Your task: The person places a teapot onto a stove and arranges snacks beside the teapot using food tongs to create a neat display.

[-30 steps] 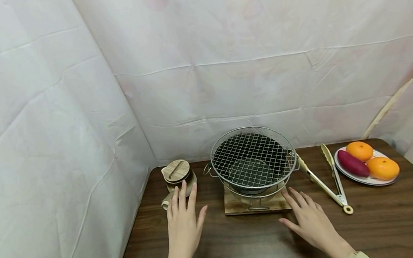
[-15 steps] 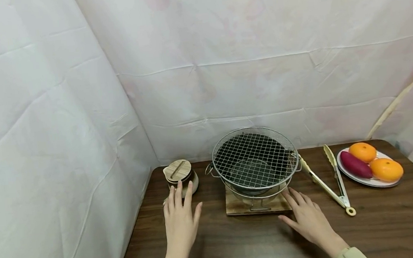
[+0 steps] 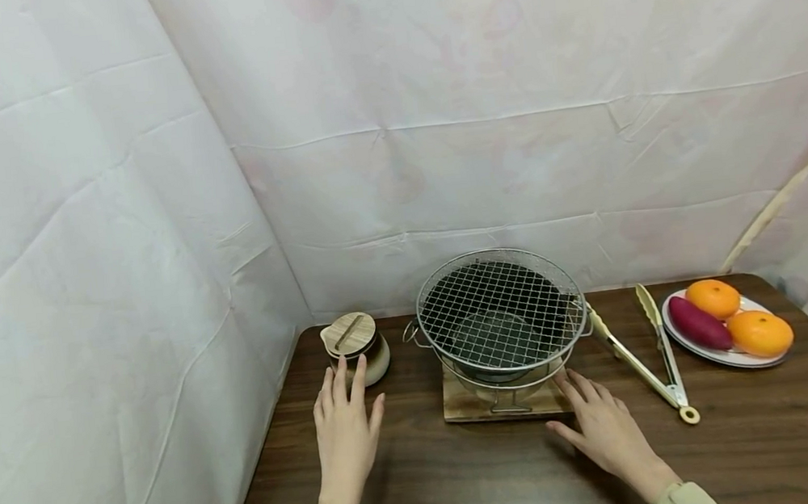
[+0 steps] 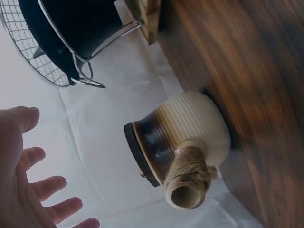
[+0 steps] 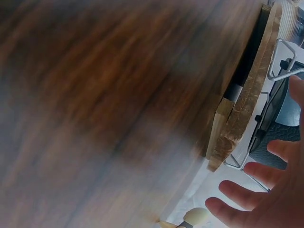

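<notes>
A ceramic side-handled teapot (image 4: 185, 128) with a wooden lid (image 3: 349, 334) stands at the table's far left; its stubby handle (image 4: 187, 175) is wrapped in twine. My left hand (image 3: 345, 444) is spread in front of it, fingertips overlapping the pot in the head view but apart from it in the left wrist view. In the middle, a round tabletop grill with a wire mesh (image 3: 501, 316) sits on a wooden board (image 3: 466, 404). Near that board's right front corner is my right hand (image 3: 604, 431), fingers extended and holding nothing.
Open tongs (image 3: 642, 367) with cream tips lie right of the grill. Farther right, a white plate (image 3: 721, 358) bears a purple sweet potato (image 3: 699, 323) and two oranges (image 3: 760, 334). White sheeting (image 3: 441, 183) hangs behind the table and along its left side.
My left hand has drifted left and slightly toward me, uncovering more of the teapot's body. The right hand has hardly moved. The head view has shifted a little.
</notes>
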A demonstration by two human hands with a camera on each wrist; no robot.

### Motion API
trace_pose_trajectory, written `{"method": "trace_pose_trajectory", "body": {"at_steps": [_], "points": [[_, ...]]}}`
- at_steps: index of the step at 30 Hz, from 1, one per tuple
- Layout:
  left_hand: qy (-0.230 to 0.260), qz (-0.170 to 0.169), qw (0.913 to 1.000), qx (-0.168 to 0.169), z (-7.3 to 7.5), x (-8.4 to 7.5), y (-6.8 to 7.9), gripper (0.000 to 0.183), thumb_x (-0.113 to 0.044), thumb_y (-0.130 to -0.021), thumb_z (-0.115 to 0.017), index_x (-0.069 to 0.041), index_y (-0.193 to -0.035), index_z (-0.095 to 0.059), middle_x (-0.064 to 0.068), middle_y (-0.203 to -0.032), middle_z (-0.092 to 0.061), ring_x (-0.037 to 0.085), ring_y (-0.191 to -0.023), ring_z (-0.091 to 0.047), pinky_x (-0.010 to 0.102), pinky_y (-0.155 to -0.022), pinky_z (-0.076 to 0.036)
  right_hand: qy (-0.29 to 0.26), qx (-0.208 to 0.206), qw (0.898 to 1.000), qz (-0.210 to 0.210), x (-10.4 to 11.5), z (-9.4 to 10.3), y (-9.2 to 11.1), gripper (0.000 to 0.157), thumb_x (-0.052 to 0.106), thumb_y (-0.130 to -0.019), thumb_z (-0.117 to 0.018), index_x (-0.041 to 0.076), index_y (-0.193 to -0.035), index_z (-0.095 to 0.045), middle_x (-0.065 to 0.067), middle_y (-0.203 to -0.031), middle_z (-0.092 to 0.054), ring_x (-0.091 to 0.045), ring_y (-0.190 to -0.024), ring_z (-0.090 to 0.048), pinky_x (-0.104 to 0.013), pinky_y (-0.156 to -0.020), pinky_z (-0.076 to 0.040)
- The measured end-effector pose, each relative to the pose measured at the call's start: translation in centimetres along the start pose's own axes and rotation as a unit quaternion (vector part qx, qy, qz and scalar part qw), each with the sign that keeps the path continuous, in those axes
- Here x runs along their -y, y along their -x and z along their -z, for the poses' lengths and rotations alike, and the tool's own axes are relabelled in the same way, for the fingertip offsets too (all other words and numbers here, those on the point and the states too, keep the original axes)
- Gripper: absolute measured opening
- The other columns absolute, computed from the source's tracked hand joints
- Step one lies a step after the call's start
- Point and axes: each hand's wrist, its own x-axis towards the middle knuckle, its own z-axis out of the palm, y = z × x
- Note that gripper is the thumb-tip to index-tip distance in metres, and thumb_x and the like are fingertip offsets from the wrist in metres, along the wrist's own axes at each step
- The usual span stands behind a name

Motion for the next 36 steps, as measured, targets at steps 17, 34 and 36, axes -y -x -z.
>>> {"method": "trace_pose_trajectory", "body": {"at_steps": [17, 34, 36], "points": [[0.017, 0.036, 0.999, 0.02, -1.7, 1.9, -0.8, 0.07, -0.035, -0.091, -0.066, -0.022, -0.151, -0.033, 0.017, -0.154, -0.035, 0.04, -0.139, -0.035, 0.062, -0.102, -0.037, -0.008, 0.008, 1.0, -0.004, -0.3, -0.5, -0.4, 0.076, 0.05, -0.083, -0.069, 0.009, -0.143, -0.046, -0.022, -0.141, -0.047, -0.048, -0.117, -0.053, -0.065, -0.087, -0.044], [0.061, 0.135, 0.9881, 0.041, -3.2, 4.5, -1.5, 0.075, -0.034, -0.091, -0.066, -0.021, -0.153, -0.027, 0.019, -0.157, -0.026, 0.045, -0.138, -0.033, 0.066, -0.098, -0.038, -0.011, 0.003, 1.0, 0.005, -0.3, -0.9, -0.7, 0.075, 0.052, -0.082, -0.068, 0.004, -0.137, -0.052, -0.022, -0.139, -0.049, -0.047, -0.115, -0.055, -0.064, -0.086, -0.045], [0.068, 0.147, 0.9855, 0.051, -3.3, 4.8, -1.6, 0.077, -0.036, -0.092, -0.065, -0.021, -0.155, -0.023, 0.019, -0.157, -0.025, 0.045, -0.137, -0.033, 0.065, -0.097, -0.039, -0.01, 0.003, 1.0, 0.006, -0.3, -1.0, -0.7, 0.074, 0.053, -0.083, -0.068, 0.004, -0.136, -0.052, -0.022, -0.14, -0.049, -0.047, -0.115, -0.055, -0.064, -0.086, -0.046]]}}
